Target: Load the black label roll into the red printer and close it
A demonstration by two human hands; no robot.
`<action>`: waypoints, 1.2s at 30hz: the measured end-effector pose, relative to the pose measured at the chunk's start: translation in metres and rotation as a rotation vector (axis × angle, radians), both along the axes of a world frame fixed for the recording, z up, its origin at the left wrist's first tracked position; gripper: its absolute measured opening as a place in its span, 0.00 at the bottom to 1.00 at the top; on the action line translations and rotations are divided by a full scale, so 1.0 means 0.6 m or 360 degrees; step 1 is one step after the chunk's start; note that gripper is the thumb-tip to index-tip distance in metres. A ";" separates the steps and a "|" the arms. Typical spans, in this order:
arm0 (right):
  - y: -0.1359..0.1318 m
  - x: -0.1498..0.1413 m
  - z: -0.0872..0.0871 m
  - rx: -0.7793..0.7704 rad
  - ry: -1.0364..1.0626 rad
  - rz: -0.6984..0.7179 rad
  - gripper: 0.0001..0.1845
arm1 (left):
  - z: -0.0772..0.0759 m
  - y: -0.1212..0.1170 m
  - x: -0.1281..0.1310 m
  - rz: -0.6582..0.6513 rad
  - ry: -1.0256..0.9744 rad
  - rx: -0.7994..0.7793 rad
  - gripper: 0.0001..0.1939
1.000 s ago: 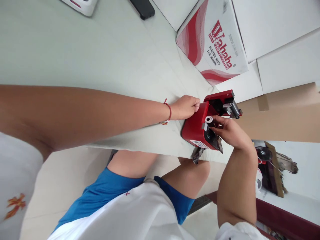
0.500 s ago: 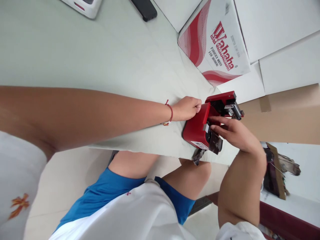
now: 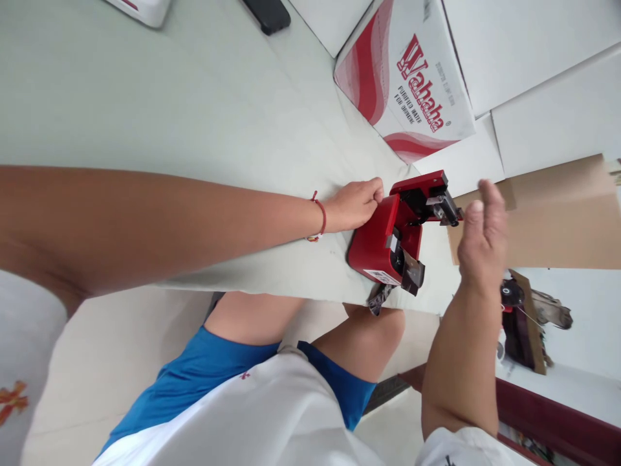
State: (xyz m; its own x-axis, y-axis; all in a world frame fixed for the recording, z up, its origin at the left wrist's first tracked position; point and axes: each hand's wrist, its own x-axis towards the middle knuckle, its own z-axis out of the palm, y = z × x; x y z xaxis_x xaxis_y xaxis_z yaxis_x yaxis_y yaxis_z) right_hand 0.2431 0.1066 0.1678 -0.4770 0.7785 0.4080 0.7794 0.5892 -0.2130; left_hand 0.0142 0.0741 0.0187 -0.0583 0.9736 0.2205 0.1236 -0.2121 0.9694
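Left fingers [image 3: 376,190] are curling narrow, steadying the opened red box [image 3: 371,243]; right fingers [image 3: 493,210] are hovering, gap unclear; closing would be needing the dark strip [image 3: 413,276] clear.

"Wahaha PURIFIED WATER" on carton [image 3: 369,77].

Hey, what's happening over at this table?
Someone sits with their curled left hand against a small red machine near the edge of the table. Its hinged lid stands open, and dark, crinkled film sticks out over the rim. Their right hand is raised beside the lid, apparently empty.
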 end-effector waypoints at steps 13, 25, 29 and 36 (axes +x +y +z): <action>-0.109 0.017 -0.038 -0.0202 0.0001 0.0012 0.26 | -0.010 -0.025 0.018 -0.0043 0.0170 0.0995 0.22; -0.134 0.043 -0.106 -0.0372 0.0285 0.0053 0.23 | 0.015 -0.033 0.006 -0.0358 -0.0059 0.0741 0.14; -0.132 0.041 -0.117 -0.0339 0.0288 0.0095 0.23 | 0.001 -0.032 0.010 -0.0377 -0.0020 0.0848 0.05; -0.201 0.021 -0.159 -0.0087 0.0434 -0.0012 0.22 | -0.019 -0.032 0.011 -0.0442 -0.0102 0.0655 0.31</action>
State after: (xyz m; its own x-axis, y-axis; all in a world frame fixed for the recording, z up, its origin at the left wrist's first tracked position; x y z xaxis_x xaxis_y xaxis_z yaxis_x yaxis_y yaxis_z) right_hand 0.2557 -0.0139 0.0721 -0.3496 0.8060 0.4776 0.6932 0.5654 -0.4469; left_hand 0.0207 0.0549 0.0071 0.1647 0.7875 0.5939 -0.0485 -0.5949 0.8023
